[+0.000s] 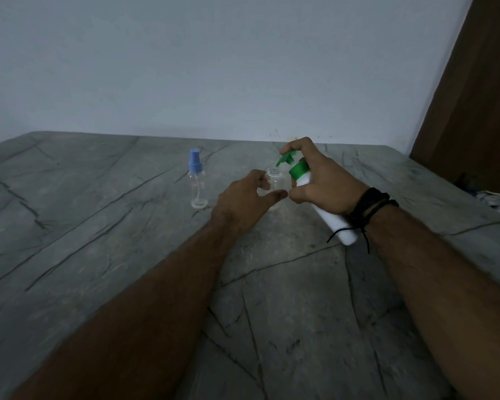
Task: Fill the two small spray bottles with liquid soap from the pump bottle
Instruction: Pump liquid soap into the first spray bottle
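A grey marble-like slab veined with dark lines (98,226) runs back to a plain pale wall (214,67); a brown wooden panel (474,96) stands at right. The right hand (324,183) grips a tilted white pump bottle with green pump (300,174), nozzle over an uncapped clear small bottle (274,180) pinched by the left hand (243,197). A blue-capped clear spray bottle (197,180) stands apart, leftward.

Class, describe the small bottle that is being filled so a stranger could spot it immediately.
On the grey stone table, look between the two hands. The left hand steadies a small clear bottle under the green pump. Unlike the other bottle, it has no blue cap.
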Demonstrator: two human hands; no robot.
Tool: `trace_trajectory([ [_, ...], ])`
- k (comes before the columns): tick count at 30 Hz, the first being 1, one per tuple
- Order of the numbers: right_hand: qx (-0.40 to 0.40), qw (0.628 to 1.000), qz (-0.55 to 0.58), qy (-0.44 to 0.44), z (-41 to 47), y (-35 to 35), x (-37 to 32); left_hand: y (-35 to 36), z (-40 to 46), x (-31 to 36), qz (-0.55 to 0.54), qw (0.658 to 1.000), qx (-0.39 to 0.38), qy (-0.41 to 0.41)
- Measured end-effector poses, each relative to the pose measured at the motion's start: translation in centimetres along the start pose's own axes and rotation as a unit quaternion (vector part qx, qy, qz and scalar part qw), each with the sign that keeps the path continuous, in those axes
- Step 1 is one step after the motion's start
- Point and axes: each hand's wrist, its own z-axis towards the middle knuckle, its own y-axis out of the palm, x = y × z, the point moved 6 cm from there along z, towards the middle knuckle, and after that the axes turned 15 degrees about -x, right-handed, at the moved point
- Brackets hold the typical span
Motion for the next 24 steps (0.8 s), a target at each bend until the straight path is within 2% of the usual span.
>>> trace_trajectory([
  [24, -0.006, 1.0, 0.016, 0.003, -0.03, -0.07, 0.12, 0.06, -0.02, 0.02, 0.007, 1.0, 0.001, -0.003],
])
